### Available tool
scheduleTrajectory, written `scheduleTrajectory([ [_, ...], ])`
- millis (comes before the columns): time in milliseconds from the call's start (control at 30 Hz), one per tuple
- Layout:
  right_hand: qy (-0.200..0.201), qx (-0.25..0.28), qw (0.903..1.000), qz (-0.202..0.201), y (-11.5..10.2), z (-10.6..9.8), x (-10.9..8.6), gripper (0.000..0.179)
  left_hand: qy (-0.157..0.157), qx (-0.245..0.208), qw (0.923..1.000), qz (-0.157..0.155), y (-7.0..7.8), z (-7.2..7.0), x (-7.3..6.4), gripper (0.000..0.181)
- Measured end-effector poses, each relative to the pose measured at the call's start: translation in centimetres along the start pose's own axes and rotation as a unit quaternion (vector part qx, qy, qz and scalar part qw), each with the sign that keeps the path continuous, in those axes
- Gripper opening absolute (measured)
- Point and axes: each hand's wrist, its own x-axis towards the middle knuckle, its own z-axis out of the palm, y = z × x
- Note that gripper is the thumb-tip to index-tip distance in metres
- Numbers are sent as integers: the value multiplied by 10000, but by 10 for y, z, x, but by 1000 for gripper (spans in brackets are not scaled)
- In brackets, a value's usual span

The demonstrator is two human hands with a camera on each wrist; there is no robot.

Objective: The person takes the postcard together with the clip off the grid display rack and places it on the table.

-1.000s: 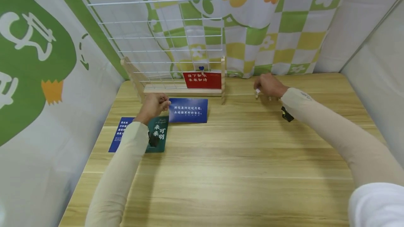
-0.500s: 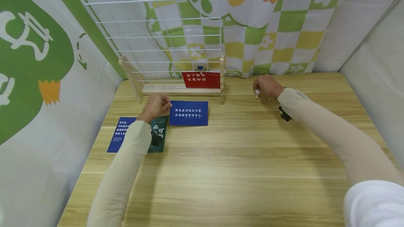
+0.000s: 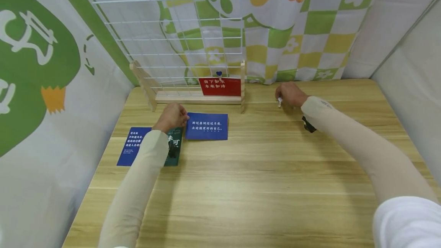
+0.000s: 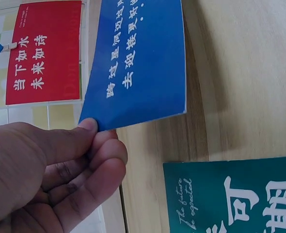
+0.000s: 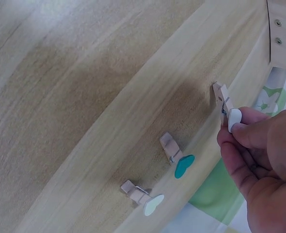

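With thumb and curled fingers, my left hand (image 4: 60,170) pinches a corner of a blue card (image 4: 138,63) with white writing. That card stands off the tabletop, beside the grid rack in the head view. My right hand (image 5: 264,150) pinches a small wooden clothespin (image 5: 221,99) with a white heart, near the table's far edge. On the tabletop beside it lie a clothespin with a teal heart (image 5: 183,166) and one with a pale green heart (image 5: 153,205). A red card (image 3: 222,87) hangs on the rack under a blue-heart clothespin (image 4: 6,47).
A white wire grid rack (image 3: 155,54) with wooden feet stands at the table's back left. A green card (image 4: 235,194) and another blue card (image 3: 129,152) lie at the left, partly behind my left arm. A patterned curtain (image 3: 310,49) hangs behind the table (image 3: 258,186).
My left hand and its blue card have shifted slightly toward me. The right hand stays nearly in place, still pinching the clothespin.
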Motion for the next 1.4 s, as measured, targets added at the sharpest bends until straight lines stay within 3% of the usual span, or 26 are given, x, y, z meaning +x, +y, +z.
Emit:
scheduleTrajectory([
  [200, 76, 36, 9999, 138, -2, 3, -1, 20, -154, 110, 9988, -445, 7, 6, 1, 12],
  [433, 206, 42, 9997, 107, -6, 5, -1, 21, -344, 288, 9977, -513, 10, 9, 1, 14],
  [667, 318, 29, 9995, 78, -2, 10, 0, 20, -574, 265, 9949, -786, 11, 10, 3, 13],
  [1000, 46, 184, 9990, 394, -3, 7, -2, 22, -852, 268, 9875, -1302, 14, 14, 8, 15],
  [1400, -65, 252, 9990, 366, -1, 12, -5, 21, -931, 225, 9817, -1647, 16, 17, 11, 8],
])
